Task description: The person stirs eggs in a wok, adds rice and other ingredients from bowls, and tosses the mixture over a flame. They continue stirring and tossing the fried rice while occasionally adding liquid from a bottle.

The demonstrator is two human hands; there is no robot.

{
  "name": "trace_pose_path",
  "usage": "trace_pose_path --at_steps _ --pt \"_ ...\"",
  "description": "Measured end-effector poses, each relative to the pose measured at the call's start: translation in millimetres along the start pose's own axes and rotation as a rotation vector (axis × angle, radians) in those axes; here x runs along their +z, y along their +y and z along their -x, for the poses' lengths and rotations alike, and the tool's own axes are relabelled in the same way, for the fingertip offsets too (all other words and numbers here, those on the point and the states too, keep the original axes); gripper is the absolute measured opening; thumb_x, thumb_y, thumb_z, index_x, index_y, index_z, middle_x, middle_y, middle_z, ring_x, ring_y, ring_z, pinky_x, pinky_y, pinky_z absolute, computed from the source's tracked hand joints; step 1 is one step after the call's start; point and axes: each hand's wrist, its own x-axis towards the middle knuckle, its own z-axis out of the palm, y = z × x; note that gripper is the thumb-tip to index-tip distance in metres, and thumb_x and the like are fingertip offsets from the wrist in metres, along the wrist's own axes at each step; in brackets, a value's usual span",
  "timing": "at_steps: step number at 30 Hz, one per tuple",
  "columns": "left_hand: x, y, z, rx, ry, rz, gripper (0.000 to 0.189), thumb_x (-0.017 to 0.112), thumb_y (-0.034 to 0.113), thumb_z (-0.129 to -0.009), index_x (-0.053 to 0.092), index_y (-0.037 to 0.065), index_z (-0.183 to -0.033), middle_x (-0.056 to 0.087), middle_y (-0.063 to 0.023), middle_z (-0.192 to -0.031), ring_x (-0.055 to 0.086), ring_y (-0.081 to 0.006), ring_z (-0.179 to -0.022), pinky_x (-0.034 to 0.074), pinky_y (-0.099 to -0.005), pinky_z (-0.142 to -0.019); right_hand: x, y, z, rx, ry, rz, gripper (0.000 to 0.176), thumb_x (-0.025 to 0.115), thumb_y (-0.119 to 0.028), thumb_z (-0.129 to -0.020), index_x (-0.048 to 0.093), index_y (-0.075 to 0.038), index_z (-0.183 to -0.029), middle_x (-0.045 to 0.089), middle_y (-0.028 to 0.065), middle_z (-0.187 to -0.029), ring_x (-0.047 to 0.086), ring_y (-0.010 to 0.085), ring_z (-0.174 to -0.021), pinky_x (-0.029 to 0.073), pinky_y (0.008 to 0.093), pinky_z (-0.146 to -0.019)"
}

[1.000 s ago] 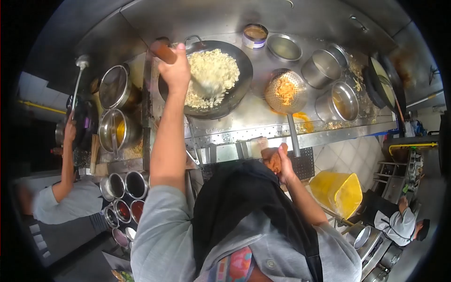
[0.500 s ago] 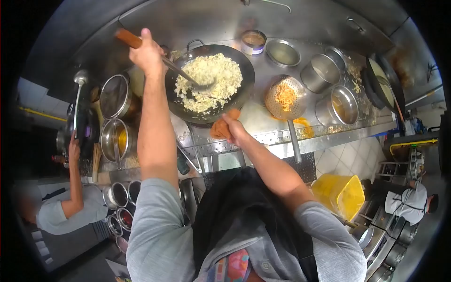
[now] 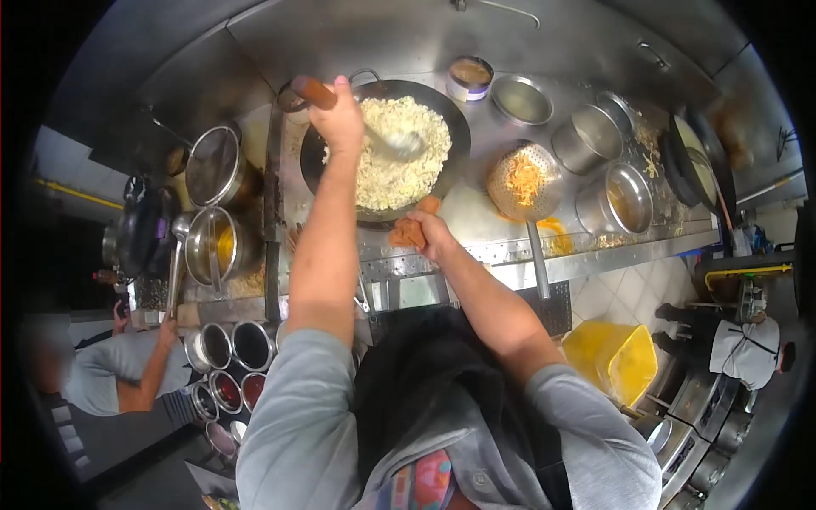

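My left hand (image 3: 337, 123) is wrapped round the wooden handle of a wok ladle (image 3: 374, 136). Its head is blurred within the chopped, pale yellow-white food, which looks like egg or rice, in the black wok (image 3: 310, 161). The food (image 3: 404, 119) covers most of the wok's inside. At the wok's near rim, my right hand (image 3: 436, 235) grips a folded orange-brown cloth (image 3: 409, 234). Any handle under that cloth is hidden. Right of the wok lies a perforated strainer (image 3: 503, 189) with orange shreds in it, its long handle jutting past the counter edge.
Metal pots (image 3: 586, 140), a bowl (image 3: 521, 100) and an open can (image 3: 469, 78) stand behind and right of the strainer. A co-worker (image 3: 127, 374) at left holds a ladle (image 3: 177, 263). Another person (image 3: 744, 348) is far right, beyond a yellow bin (image 3: 612, 353).
My left hand has swung right and slightly down with the wok ladle, and the food has shifted in the wok. My right hand stays at the near rim. The co-worker's ladle has come down.
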Motion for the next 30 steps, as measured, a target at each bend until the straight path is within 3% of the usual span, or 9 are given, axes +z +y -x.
trace_pose_path --at_steps 3,10,12,16,23,24,25,29,30 --pt "-19 33 -25 -0.23 -0.072 0.125 0.032 0.063 0.017 -0.097 0.047 0.008 -0.071 0.046 -0.0016 -0.052 0.044 -0.0144 -0.038 0.039 -0.0329 -0.038 -6 -14 4 0.29 -0.066 0.248 0.034 0.049 -0.03 -0.094 0.069 -0.007 -0.11 0.072 0.003 -0.102 0.069 0.0153 -0.08 0.041 0.0243 -0.046" --pt "-76 158 -100 -0.479 -0.207 0.268 0.032 0.066 0.025 -0.096 0.044 0.015 -0.076 0.03 0.0047 -0.054 0.034 -0.0094 -0.045 0.035 -0.0314 -0.046 20 -28 161 0.141 0.123 0.03 0.027 0.047 -0.021 -0.093 0.066 -0.001 -0.096 0.069 0.0116 -0.09 0.067 0.0236 -0.07 0.043 0.0271 -0.045" --pt "-72 144 -74 -0.359 -0.271 0.232 0.034 0.067 0.024 -0.095 0.045 0.011 -0.073 0.036 0.0035 -0.053 0.037 -0.0099 -0.043 0.036 -0.0309 -0.042 -23 8 85 0.109 -0.203 -0.08 0.024 0.05 -0.018 -0.091 0.062 0.0 -0.1 0.067 0.0116 -0.085 0.058 0.0214 -0.059 0.04 0.0335 -0.045" --pt "-51 51 -39 -0.181 0.003 0.052 0.028 0.064 0.016 -0.096 0.048 0.006 -0.075 0.047 -0.0038 -0.052 0.046 -0.0159 -0.039 0.042 -0.0343 -0.037 1 8 98 -0.032 0.01 0.133 0.027 0.055 -0.022 -0.09 0.063 0.001 -0.102 0.067 0.0126 -0.086 0.063 0.0215 -0.07 0.049 0.0373 -0.056" --pt "-66 179 0 -0.141 -0.148 0.259 0.031 0.066 0.019 -0.097 0.047 0.009 -0.075 0.041 0.0006 -0.053 0.039 -0.012 -0.042 0.038 -0.0315 -0.042 -35 28 152 -0.023 -0.079 -0.099 0.029 0.053 -0.015 -0.089 0.052 0.002 -0.113 0.064 0.0191 -0.104 0.067 0.0299 -0.094 0.058 0.04 -0.077" --pt "-56 184 22 -0.049 -0.153 0.159 0.031 0.067 0.019 -0.096 0.048 0.008 -0.075 0.043 0.0004 -0.053 0.041 -0.0117 -0.042 0.039 -0.0309 -0.041 1 2 146 -0.005 0.038 -0.16 0.026 0.057 -0.018 -0.088 0.054 0.0 -0.107 0.064 0.0158 -0.095 0.066 0.0251 -0.079 0.056 0.0374 -0.064" --pt "-44 166 40 -0.107 -0.126 0.004 0.03 0.069 0.023 -0.095 0.058 0.004 -0.075 0.057 -0.0055 -0.057 0.056 -0.014 -0.049 0.047 -0.034 -0.05 -9 6 90 -0.044 -0.056 -0.055 0.024 0.059 -0.021 -0.088 0.056 -0.002 -0.102 0.065 0.0126 -0.087 0.062 0.0206 -0.064 0.048 0.0346 -0.049" --pt "-26 48 11 -0.043 0.145 -0.14 0.033 0.069 0.026 -0.091 0.063 -0.005 -0.083 0.068 -0.0142 -0.072 0.064 -0.022 -0.064 0.051 -0.0393 -0.067 -9 6 110 -0.044 -0.053 0.061 0.03 0.055 -0.02 -0.089 0.059 0.003 -0.109 0.067 0.0162 -0.096 0.068 0.0255 -0.075 0.056 0.0383 -0.061" --pt "-34 55 -8 0.097 0.138 -0.182 0.033 0.064 0.019 -0.096 0.052 0.005 -0.069 0.052 -0.0028 -0.053 0.049 -0.0144 -0.041 0.044 -0.0336 -0.042 -18 21 140 -0.055 -0.062 -0.083 0.028 0.055 -0.017 -0.088 0.061 0.003 -0.108 0.067 0.0163 -0.096 0.068 0.0253 -0.074 0.056 0.0378 -0.061"
